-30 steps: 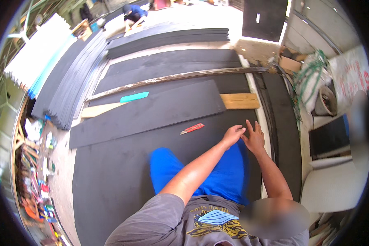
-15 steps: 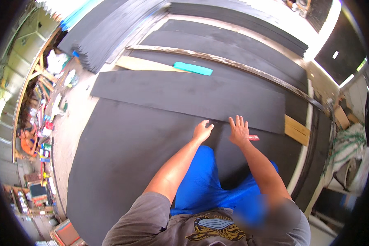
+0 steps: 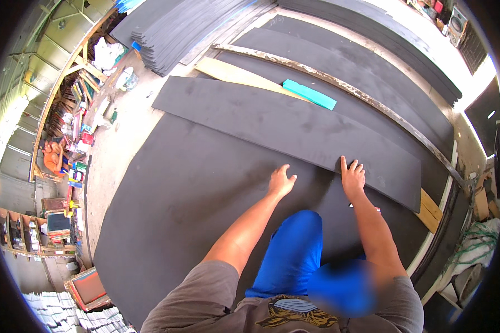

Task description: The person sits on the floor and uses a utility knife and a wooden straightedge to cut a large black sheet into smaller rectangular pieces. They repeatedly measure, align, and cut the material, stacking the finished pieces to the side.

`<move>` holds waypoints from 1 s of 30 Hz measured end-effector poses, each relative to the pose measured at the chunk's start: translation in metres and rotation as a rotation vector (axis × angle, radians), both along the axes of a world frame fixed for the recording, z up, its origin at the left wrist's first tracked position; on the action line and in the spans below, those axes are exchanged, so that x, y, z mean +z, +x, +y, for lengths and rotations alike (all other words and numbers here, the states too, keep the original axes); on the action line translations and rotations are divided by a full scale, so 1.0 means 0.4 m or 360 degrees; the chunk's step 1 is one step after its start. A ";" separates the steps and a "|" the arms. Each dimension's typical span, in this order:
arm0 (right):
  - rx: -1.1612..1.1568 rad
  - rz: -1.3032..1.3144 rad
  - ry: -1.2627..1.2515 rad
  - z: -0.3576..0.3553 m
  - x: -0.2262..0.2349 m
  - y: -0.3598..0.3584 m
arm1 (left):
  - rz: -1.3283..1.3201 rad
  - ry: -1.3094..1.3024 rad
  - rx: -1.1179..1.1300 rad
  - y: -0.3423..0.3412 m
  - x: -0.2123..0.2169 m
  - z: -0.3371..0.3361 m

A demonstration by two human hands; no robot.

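Observation:
A long black strip of sheet material [image 3: 283, 125] lies across a large black sheet [image 3: 194, 194]. My right hand [image 3: 353, 176] rests on the strip's near edge, fingers apart and not wrapped round it. Just short of that edge, my left hand [image 3: 281, 182] hovers over or touches the large sheet; which one I cannot tell. Its index finger and thumb are spread, with nothing seen between them. Beside my right wrist shows a small red-and-white object [image 3: 378, 210], mostly hidden. A pale wooden board [image 3: 429, 212] sticks out from under the strip's right end.
Beyond the strip lie a turquoise block [image 3: 309, 94] and a long worn batten [image 3: 339, 79]. Stacked black sheets [image 3: 189, 33] stand at the far left. Tools and clutter line the left wall, where a person in orange [image 3: 53, 158] sits. A netted bundle [image 3: 476, 244] is at the right.
The view has shifted, and the strip now slants more steeply down to the right. My right hand has gone from lying flat by the strip's edge to bent fingers on it.

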State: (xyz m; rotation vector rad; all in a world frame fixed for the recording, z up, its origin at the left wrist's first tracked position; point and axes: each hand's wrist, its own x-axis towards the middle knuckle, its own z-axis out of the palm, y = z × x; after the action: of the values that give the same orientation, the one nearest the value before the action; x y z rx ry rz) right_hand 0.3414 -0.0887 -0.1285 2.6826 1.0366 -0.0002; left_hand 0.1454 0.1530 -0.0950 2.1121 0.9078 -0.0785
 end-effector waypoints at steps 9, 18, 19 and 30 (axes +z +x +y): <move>-0.0251 0.0306 0.0583 -0.261 0.388 0.022 | -0.0261 0.1231 -0.0312 0.007 0.196 0.150; -0.0282 0.0365 0.0529 -0.693 0.516 -0.119 | 0.0123 0.1068 -0.0961 -0.061 0.142 0.175; -0.0289 0.0392 0.0525 -0.733 0.516 -0.139 | 0.0097 0.1028 -0.1014 -0.058 0.178 0.137; -0.0798 0.0146 0.0392 -0.930 0.547 -0.217 | 0.0026 0.1063 -0.1311 0.026 0.509 -0.008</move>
State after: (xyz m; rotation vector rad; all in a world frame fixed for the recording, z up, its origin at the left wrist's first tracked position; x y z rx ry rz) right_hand 0.2548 -0.4608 0.0902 3.1199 0.3779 -0.0983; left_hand 0.1557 0.1497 0.1086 2.9913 -0.0157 -0.2379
